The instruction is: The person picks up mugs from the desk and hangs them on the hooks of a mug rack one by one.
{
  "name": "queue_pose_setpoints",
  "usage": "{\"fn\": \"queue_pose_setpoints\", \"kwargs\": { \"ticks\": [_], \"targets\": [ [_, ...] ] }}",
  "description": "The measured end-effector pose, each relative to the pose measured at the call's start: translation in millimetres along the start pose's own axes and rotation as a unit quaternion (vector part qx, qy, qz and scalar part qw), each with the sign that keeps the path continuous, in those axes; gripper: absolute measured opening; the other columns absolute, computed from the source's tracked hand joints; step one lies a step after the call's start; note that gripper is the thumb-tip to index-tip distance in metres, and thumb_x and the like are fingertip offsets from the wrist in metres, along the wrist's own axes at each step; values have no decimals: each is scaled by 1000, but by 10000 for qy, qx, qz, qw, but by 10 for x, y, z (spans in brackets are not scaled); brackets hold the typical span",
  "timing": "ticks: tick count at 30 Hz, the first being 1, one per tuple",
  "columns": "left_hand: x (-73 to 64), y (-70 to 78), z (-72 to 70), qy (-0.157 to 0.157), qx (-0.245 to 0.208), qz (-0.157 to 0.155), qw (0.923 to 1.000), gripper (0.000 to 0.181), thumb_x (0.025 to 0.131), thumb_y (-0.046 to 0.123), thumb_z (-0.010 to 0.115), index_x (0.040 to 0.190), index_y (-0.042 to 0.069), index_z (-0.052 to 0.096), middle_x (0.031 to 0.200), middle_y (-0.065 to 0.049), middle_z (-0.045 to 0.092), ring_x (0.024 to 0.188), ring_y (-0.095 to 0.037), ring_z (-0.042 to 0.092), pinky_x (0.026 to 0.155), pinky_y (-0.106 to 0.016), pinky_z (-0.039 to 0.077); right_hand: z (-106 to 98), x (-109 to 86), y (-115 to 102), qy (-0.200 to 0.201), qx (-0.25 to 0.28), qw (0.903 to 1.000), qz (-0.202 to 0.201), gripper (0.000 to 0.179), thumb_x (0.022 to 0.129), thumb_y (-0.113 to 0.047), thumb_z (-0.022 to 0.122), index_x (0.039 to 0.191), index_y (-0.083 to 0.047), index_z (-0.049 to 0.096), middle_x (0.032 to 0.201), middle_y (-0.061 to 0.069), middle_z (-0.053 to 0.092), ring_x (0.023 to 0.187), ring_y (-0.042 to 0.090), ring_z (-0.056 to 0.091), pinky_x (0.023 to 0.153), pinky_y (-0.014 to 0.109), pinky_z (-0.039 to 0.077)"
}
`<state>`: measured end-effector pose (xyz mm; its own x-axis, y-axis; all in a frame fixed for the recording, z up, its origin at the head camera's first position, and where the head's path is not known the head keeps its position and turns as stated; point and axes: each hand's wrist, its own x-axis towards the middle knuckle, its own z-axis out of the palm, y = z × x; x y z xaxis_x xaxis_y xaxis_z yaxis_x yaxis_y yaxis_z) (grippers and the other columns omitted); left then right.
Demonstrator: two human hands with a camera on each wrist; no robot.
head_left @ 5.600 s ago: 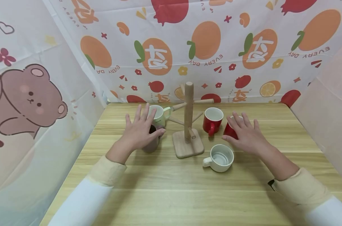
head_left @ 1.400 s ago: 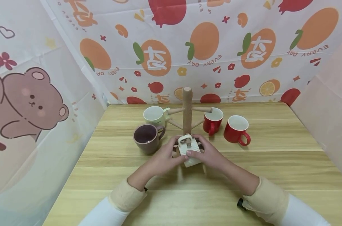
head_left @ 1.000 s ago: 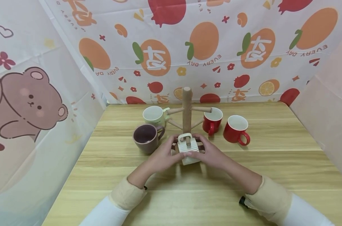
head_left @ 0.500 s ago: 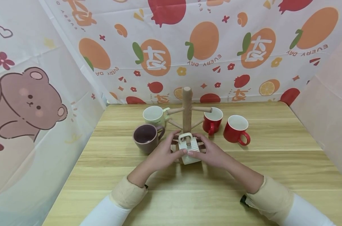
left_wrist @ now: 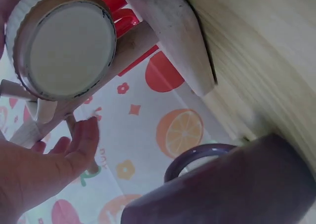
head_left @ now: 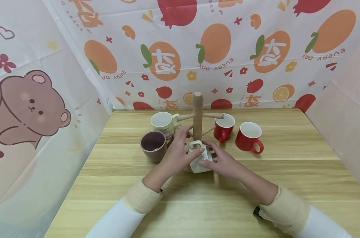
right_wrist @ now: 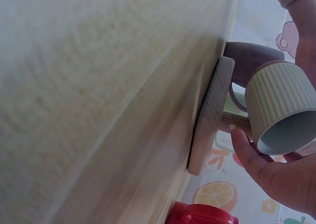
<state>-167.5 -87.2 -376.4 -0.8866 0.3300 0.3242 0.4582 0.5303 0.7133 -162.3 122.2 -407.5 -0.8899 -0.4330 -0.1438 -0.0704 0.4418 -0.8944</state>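
Note:
A ribbed white mug (head_left: 200,167) lies sideways at the front of the wooden mug rack (head_left: 197,124), its handle uppermost around a peg. In the left wrist view the mug's round base (left_wrist: 69,51) faces me; the right wrist view shows the mug's ribbed side (right_wrist: 279,93) and its opening. My right hand (head_left: 227,162) holds the mug at its open end, thumb in front and fingers behind. My left hand (head_left: 177,152) reaches past the base end with loose fingers. Its thumb stretches toward the handle; the left wrist view shows the fingers (left_wrist: 86,140) apart from the mug.
A purple mug (head_left: 153,147) stands left of the rack, close to my left forearm. Behind it is a pale green mug (head_left: 162,123). Two red mugs stand to the right, one (head_left: 223,130) near a rack peg and the other (head_left: 247,138) farther right. Patterned cloth hangs behind.
The white mug, upright on the table at first, now lies sideways at the rack's front peg. Both hands gripped it; in the last half second my left hand has loosened and shifted up toward the post.

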Motion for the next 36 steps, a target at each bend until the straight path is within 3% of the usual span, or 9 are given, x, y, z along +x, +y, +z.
{"fn": "queue_pose_setpoints", "kwargs": {
  "ticks": [6, 10, 13, 17, 21, 25, 30, 36],
  "targets": [
    [87, -39, 91, -516, -455, -580, 9959, 75, 86, 49, 69, 148, 26, 32, 133, 0, 55, 123, -18, 53, 103, -48, 45, -22, -22, -20, -27, -102, 9998, -180, 79, 88, -46, 70, 152, -26, 29, 147, 9, 43, 128, 33, 51, 99, 45, 51],
    [81, -100, 150, -478, -222, -501, 9974, 71, 89, 46, 64, 147, 22, 31, 131, -2, 53, 120, -20, 54, 99, -48, 47, -69, -32, -50, 84, -361, 9988, -324, 79, 88, -48, 69, 152, -26, 29, 144, 8, 45, 124, 29, 53, 96, 44, 53],
    [82, -114, 175, -400, -84, -356, 9985, 69, 90, 44, 62, 146, 20, 30, 129, -5, 51, 118, -22, 54, 96, -49, 47, -123, -36, -82, 424, -717, 9953, -493, 78, 87, -52, 68, 152, -27, 31, 141, 6, 47, 122, 29, 53, 96, 47, 52],
    [91, -111, 179, -426, -14, -354, 9985, 68, 91, 47, 60, 146, 21, 30, 130, -4, 52, 119, -22, 54, 97, -49, 47, -204, -37, -144, 945, -1337, 9821, -933, 82, 83, -54, 72, 151, -29, 33, 141, 6, 46, 125, 29, 50, 99, 51, 48],
    [101, -108, 170, -462, 3, -389, 9982, 70, 90, 49, 60, 147, 22, 30, 132, -4, 52, 120, -23, 54, 98, -49, 46, -294, -29, -258, 1118, -1553, 9714, -1405, 86, 81, -45, 78, 151, -32, 30, 142, 4, 44, 127, 28, 47, 101, 52, 47],
    [108, -111, 163, -446, 51, -381, 9983, 69, 91, 51, 61, 146, 22, 31, 130, -5, 53, 118, -23, 55, 96, -49, 47, -372, 11, -367, 1094, -1274, 9712, -1688, 82, 84, -26, 77, 151, -29, 29, 142, 4, 44, 125, 27, 49, 101, 52, 47],
    [111, -115, 158, -471, 90, -385, 9981, 70, 90, 52, 60, 146, 22, 30, 129, -3, 55, 116, -21, 55, 96, -47, 47, -461, 131, -469, 1179, -236, 9766, -1782, 72, 86, -13, 73, 147, -19, 35, 135, 6, 50, 120, 25, 51, 101, 52, 46],
    [109, -113, 152, -552, 8, -342, 9979, 70, 90, 50, 61, 147, 25, 29, 130, 1, 54, 117, -18, 55, 97, -45, 47, -527, 294, -621, 952, 1003, 9662, -2176, 70, 89, -11, 70, 149, -19, 35, 134, 11, 51, 119, 25, 55, 100, 39, 50]
  ]
}}
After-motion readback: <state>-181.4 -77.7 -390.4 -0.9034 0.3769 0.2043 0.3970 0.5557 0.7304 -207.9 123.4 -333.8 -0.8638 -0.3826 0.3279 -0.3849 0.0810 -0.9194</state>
